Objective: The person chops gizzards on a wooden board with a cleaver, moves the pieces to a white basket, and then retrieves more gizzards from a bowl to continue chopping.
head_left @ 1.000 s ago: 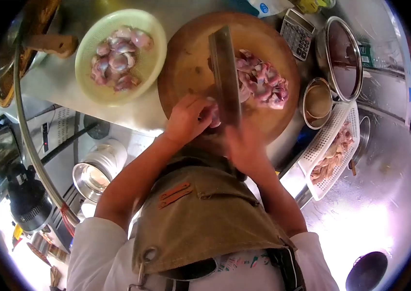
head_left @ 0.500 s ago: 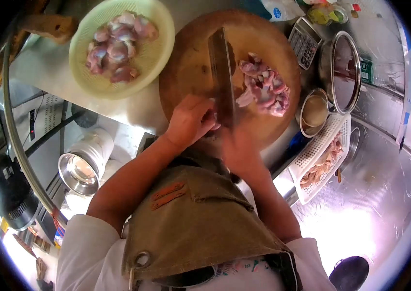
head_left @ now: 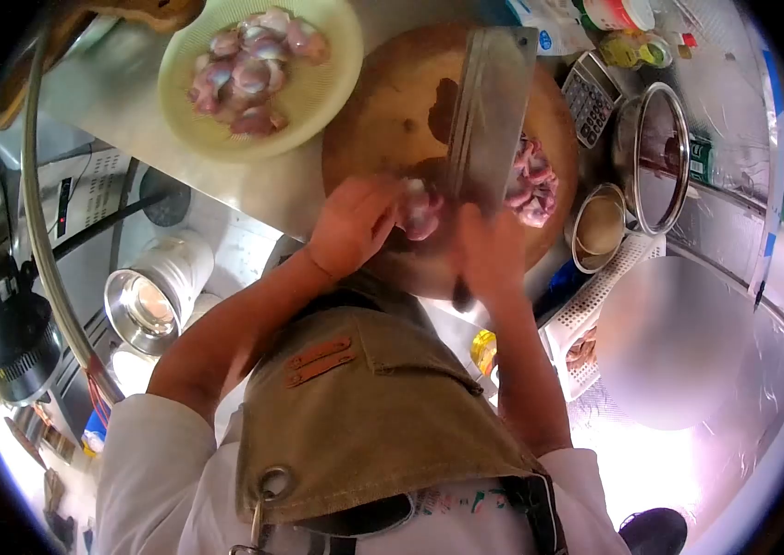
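Observation:
My right hand point(head_left: 489, 252) is closed on the handle of a wide cleaver point(head_left: 492, 111), its blade tilted so the broad face shows above the round wooden board point(head_left: 373, 111). At the board's near left, my left hand point(head_left: 353, 222) has its fingertips against a piece of pinkish meat point(head_left: 419, 211). Whether the fingers grip the piece or only press it is hard to tell. A pile of cut meat point(head_left: 534, 185) lies on the right of the board, partly hidden by the blade. More pieces point(head_left: 253, 72) sit in a yellow-green basket point(head_left: 179, 111) at the upper left.
Right of the board are a calculator point(head_left: 591, 98), a steel pot point(head_left: 634, 157), a small bowl point(head_left: 598, 227) and a white basket point(head_left: 572, 347) holding meat. A blurred round patch covers part of the lower right. Metal canisters point(head_left: 170, 277) stand at the lower left.
The cleaver has moved right and turned from edge-on to showing its broad face. The meat piece by my left hand is now more exposed. The whole view has shifted slightly.

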Demonstrator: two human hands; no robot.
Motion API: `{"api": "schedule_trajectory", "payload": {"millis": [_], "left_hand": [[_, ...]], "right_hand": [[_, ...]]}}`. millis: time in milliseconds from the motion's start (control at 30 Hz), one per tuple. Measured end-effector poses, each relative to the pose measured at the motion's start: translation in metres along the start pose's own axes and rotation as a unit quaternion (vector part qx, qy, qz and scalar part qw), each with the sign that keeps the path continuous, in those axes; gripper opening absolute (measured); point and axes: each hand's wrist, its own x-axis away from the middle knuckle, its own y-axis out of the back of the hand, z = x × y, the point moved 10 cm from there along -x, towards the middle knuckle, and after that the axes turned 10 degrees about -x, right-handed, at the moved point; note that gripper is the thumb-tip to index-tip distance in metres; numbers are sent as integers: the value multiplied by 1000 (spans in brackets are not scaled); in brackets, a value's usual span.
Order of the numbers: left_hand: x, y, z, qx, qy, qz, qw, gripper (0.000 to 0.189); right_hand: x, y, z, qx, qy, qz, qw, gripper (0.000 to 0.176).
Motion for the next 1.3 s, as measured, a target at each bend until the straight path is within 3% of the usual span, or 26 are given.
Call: {"api": "schedule_trajectory", "payload": {"millis": [67, 167, 400, 533, 567, 600, 633, 733, 767, 800, 833, 867, 1033, 1167, 1200, 1300], "left_hand": [[4, 1, 3, 41, 6, 1, 999, 21], [-3, 6, -3, 81, -22, -22, 996, 19], [-11, -16, -8, 98, -43, 24, 994, 18], [-9, -24, -1, 93, 0, 46, 995, 19], [-6, -31, -3, 81, 6, 69, 994, 19], [1, -34, 0, 54, 21, 93, 994, 21], [2, -47, -6, 57, 20, 91, 994, 18], [3, -81, -8, 24, -23, 22, 999, 13], [10, -89, 1, 12, -38, 12, 999, 13], [16, -98, 1, -29, -61, -48, 997, 14], [6, -96, 7, 48, -4, 92, 995, 19], [3, -93, 5, 60, -5, 130, 990, 19], [2, -71, -19, 32, -89, 109, 989, 20], [9, -62, -30, 21, -113, 104, 988, 21], [10, -59, -29, -9, -71, 119, 990, 21], [9, -52, -44, -50, -104, 117, 986, 20]], "right_hand": [[15, -4, 10, 195, 200, -23, 960, 32], [37, -27, 20, 233, 373, -34, 897, 31], [32, -41, -2, 250, 266, 3, 931, 31], [19, -38, -16, 218, 159, -2, 963, 27], [16, -54, -17, 401, 200, 55, 893, 26], [11, -71, -27, 557, 249, 118, 784, 25], [9, -85, -22, 590, 318, 138, 729, 25], [-16, -89, 14, 322, 315, 109, 886, 25], [-24, -94, 20, 278, 299, 105, 907, 25], [-31, -104, 28, 275, 301, 107, 907, 25], [-32, -110, 34, 280, 306, 107, 904, 25], [-34, -118, 35, 283, 310, 105, 902, 25], [-38, -138, 47, 297, 351, 114, 881, 26], [-43, -139, 51, 303, 378, 117, 867, 27], [-43, -137, 51, 303, 381, 116, 866, 27], [-42, -132, 50, 301, 391, 113, 862, 27]]}}
